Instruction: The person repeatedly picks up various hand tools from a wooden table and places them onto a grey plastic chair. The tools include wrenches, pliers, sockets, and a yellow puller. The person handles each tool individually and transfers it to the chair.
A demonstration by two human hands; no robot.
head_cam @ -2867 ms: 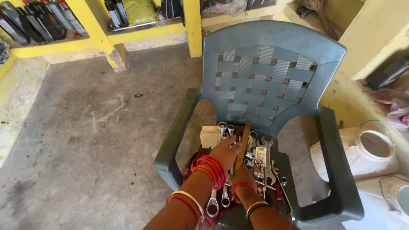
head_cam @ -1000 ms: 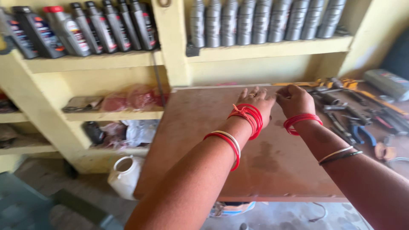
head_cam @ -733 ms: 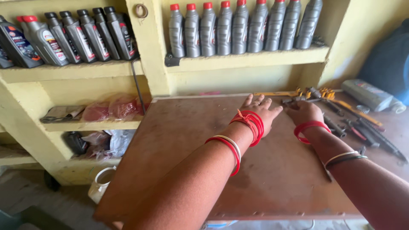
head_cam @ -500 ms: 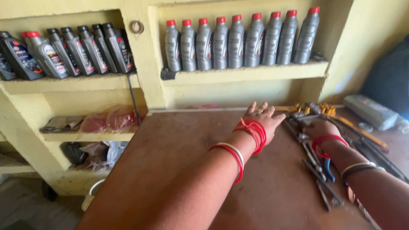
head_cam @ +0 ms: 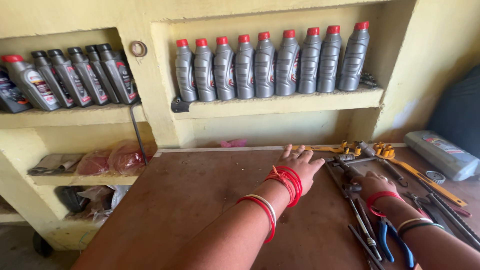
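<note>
My left hand (head_cam: 300,165) lies palm down with fingers spread on the brown worktop (head_cam: 200,200), just left of a spread of metal hand tools (head_cam: 360,215). Red and white bangles circle that wrist. My right hand (head_cam: 372,184), knuckles up, rests on the tools with its fingers curled over a dark metal piece (head_cam: 351,188); whether it grips that piece is hidden. Blue-handled pliers (head_cam: 395,240) lie beside my right forearm. Behind the hands sit long wrenches and small orange sockets (head_cam: 382,149).
A row of grey bottles with red caps (head_cam: 270,65) fills the wall shelf behind the worktop. Darker bottles (head_cam: 75,75) stand on the left shelf, with plastic bags (head_cam: 115,157) below. A grey container (head_cam: 440,155) lies at the right.
The view swung from a plastic chair holding tools up to the worktop. In the last second both hands reached forward and right, and tools now lie spread under my right hand.
</note>
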